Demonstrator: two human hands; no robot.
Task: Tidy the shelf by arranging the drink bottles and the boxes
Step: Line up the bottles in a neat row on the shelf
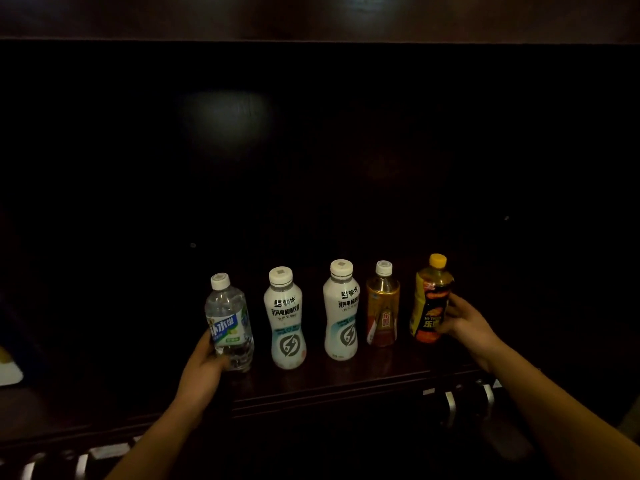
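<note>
The dark shelf (346, 379) holds five upright bottles in a row near its front edge, with deep, dim open room behind them and bare board left of the row. Taking the left white bottle (285, 318) as landmark: the second white bottle (341, 311) stands just right of it, apart; further right come the amber bottle (382, 306) and, at the row's end, the yellow-capped bottle (431, 301). The clear water bottle (229, 323) leans slightly, just left of the landmark. The left hand (204, 365) is curled round its lower part; the right hand (462, 322) is wrapped on the yellow-capped bottle's side.
</note>
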